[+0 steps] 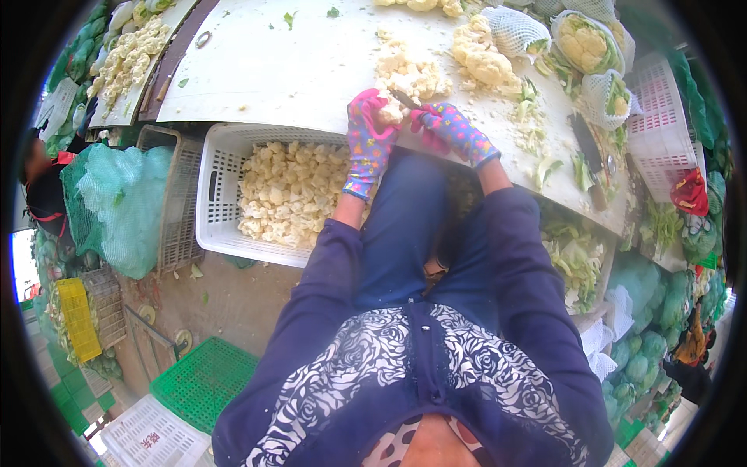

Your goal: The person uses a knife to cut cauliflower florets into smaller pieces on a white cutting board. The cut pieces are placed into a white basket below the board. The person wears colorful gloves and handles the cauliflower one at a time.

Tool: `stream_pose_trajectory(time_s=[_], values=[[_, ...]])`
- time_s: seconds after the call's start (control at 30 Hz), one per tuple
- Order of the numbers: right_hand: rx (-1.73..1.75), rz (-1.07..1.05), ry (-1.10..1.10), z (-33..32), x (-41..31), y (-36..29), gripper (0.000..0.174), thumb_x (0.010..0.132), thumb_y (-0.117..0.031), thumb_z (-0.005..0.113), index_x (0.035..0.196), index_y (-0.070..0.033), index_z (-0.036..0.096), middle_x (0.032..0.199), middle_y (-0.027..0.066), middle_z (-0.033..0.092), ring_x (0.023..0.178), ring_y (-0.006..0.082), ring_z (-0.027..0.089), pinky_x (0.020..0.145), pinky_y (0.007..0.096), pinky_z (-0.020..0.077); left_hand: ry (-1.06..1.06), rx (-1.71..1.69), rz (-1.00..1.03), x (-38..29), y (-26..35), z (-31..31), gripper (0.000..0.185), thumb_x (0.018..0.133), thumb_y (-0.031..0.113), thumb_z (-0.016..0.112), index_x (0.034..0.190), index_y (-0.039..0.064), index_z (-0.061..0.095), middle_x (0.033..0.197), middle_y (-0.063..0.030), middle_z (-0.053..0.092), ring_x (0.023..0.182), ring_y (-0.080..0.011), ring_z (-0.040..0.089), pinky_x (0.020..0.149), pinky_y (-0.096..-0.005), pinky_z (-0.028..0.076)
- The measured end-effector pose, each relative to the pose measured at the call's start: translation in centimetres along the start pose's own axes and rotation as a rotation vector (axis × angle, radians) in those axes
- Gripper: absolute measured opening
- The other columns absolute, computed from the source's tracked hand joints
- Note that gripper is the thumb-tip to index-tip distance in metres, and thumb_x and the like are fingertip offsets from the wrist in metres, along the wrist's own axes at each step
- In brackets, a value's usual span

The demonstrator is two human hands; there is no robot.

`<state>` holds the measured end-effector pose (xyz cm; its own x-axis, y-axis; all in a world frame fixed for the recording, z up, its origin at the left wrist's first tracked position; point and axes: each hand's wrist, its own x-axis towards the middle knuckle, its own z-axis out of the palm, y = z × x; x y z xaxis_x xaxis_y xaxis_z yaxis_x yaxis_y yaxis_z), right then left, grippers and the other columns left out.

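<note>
My left hand (372, 125), in a flowered glove with pink fingers, holds a piece of cauliflower (390, 111) over the near edge of the white table (280, 64). In a matching glove, my right hand (452, 129) grips a small knife (405, 99), its dark blade against the piece. Just beyond lies a pile of cut florets (415, 73), with larger cauliflower chunks (483, 58) to its right. Below and left of my left hand, a white plastic basket (219, 248) holds many florets (292, 192).
A cleaver (586, 146) lies at the table's right among leaf trimmings (547, 169). Netted cauliflowers (586, 44) stand at the back right. A crate of leaves (578, 262) is beside my right leg. Green mesh sacks (119, 198) and a person (46, 187) are at the left.
</note>
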<state>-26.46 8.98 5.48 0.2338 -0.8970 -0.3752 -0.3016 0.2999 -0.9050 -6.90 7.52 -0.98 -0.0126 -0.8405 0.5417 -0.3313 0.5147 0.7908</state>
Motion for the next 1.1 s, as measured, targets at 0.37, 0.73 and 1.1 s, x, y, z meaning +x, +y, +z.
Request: stream_pose_trajectory(time_s=[0.37,0.73,1.1], values=[[-0.969,-0.234,0.471,2.3,2.1,2.6,0.016,0.096,-0.021,0.061,0.101,-0.009,0.07,0.09,0.0172,0.072,0.084,0.0386,0.069,0.074,0.0481,0.0546,-0.095,0.002,-0.152,1.6,1.8,1.0,0.051,0.074,0.024,0.091,0.106,0.002,0.058,0.13,-0.0149,0.052,0.112,-0.0286,0.057,0.095,-0.0382,0.051],[0.334,-0.08,0.054,-1.6,2.6,-0.5,0.034,0.105,-0.032,0.056,0.095,-0.003,0.069,0.067,0.002,0.062,0.049,0.0094,0.052,0.046,0.0262,0.0421,0.239,-0.609,-0.503,1.7,-0.2,2.6,0.05,0.085,0.014,0.082,0.127,0.005,0.058,0.127,-0.0085,0.054,0.099,-0.016,0.058,0.076,-0.0282,0.057],[-0.743,-0.362,0.389,2.6,1.1,2.8,0.03,0.104,-0.03,0.053,0.096,-0.006,0.068,0.084,0.0201,0.07,0.087,0.0427,0.067,0.078,0.0515,0.0514,0.166,-0.37,-0.452,1.0,0.6,2.3,0.066,0.089,0.028,0.078,0.145,0.005,0.051,0.138,-0.0143,0.043,0.119,-0.0254,0.055,0.094,-0.0346,0.055]])
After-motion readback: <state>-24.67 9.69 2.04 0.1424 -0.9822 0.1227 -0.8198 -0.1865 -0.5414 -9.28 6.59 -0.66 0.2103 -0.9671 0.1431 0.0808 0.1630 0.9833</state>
